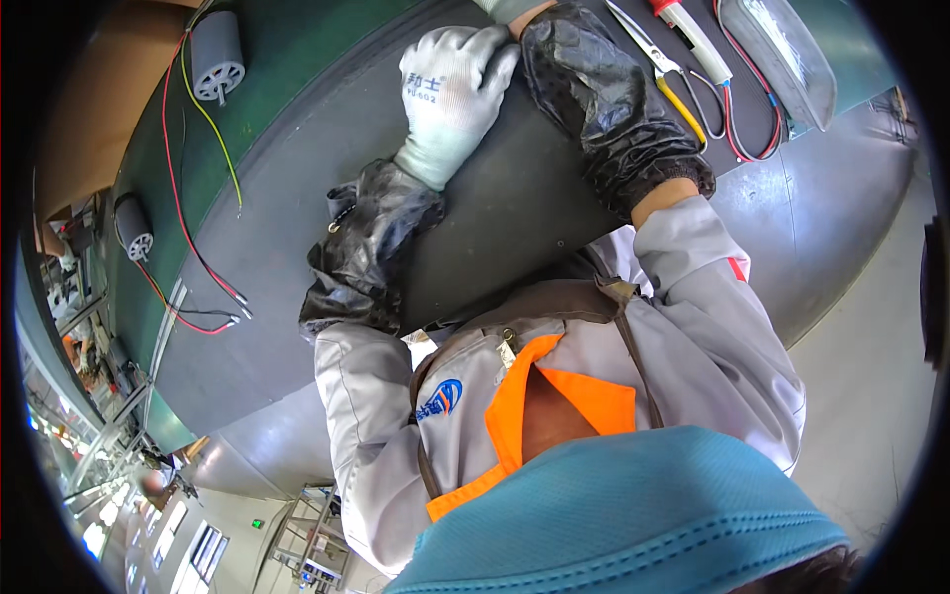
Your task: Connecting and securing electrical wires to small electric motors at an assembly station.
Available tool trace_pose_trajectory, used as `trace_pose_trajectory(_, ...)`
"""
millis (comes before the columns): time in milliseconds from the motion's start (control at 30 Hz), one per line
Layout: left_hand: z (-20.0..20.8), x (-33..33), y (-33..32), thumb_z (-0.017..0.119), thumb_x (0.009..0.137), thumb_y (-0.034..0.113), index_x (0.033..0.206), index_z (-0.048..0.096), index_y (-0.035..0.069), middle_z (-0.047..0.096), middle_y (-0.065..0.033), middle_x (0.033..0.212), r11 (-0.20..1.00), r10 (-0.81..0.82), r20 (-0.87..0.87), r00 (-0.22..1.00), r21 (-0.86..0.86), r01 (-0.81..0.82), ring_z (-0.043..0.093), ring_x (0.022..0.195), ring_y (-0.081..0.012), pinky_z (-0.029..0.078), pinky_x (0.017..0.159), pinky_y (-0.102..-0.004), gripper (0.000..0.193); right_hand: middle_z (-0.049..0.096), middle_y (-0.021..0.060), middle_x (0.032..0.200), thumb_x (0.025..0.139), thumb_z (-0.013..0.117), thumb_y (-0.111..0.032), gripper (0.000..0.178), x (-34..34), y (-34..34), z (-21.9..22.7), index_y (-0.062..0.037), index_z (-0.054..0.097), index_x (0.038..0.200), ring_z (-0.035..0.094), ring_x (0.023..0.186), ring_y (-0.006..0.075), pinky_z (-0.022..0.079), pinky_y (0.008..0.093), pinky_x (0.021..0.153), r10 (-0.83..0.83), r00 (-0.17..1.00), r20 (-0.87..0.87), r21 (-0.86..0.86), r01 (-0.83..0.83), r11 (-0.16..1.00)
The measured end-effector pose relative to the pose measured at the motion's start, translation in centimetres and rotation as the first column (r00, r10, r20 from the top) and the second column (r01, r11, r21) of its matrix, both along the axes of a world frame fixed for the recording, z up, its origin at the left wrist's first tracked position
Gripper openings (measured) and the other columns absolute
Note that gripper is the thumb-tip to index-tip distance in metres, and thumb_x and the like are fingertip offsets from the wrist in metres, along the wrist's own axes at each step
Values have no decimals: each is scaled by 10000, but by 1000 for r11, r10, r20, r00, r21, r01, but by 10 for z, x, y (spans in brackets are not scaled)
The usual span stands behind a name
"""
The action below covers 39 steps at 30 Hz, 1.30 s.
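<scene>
My left hand (453, 97), in a white glove with a black sleeve cover, rests over the dark mat (495, 213). Its back faces up and its fingers curl under, out of sight, so anything in them is hidden. To its right, my right hand (507, 8) shows only as a strip of pale glove and wrist, cut off by the upper edge. What its fingers do cannot be seen. Scissors (643, 42) with a yellow grip and a white, red-ended tool (701, 42) with a cable lie beyond my right sleeve.
On the green surface (282, 45) at the left lie a large grey cylindrical motor (216, 51) and a smaller one (132, 223), both with loose wires. A grey tray (813, 94) holding thin pale pieces stands at the upper right. A cardboard box (104, 99) is at the far left.
</scene>
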<state>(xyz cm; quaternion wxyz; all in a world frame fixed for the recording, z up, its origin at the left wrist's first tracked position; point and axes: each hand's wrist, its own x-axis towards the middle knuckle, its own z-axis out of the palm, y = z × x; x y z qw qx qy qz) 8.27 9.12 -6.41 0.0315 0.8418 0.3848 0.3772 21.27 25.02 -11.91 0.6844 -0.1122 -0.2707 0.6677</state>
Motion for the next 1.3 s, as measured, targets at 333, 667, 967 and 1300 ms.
trace_pose_trajectory(333,35,9,0,729,921,259,1104,694,58,687,-108,1055,995,77,277,958,42,-92,647,995,-286,501,888,-408,274,718,179,1086,1014,539,-107,292,-9,-5,36,-39,573,1296,712,870,298,621,474,803,-107,994,-16,-141,103,985)
trace_pose_trajectory(667,42,14,18,699,931,100,1030,682,47,691,-115,959,959,-7,273,962,275,-71,673,846,-254,529,705,-347,114,728,175,1051,1016,519,-103,294,-6,0,54,-41,580,1297,714,800,280,627,456,735,-109,990,86,-147,120,982)
trace_pose_trajectory(967,71,10,2,606,1044,229,964,664,60,584,20,639,534,299,793,531,-600,595,461,467,-54,339,442,-204,196,731,166,1043,1003,530,-98,281,4,-7,68,-22,597,1266,714,803,256,627,426,732,-148,984,103,-140,161,977)
trace_pose_trajectory(1300,60,9,1,661,1017,201,1170,584,70,569,27,760,521,226,751,620,-632,574,490,573,-53,395,526,-190,216,734,114,922,1027,565,-79,169,0,-34,111,-17,658,1153,708,710,206,602,344,640,-72,940,333,1,75,997)
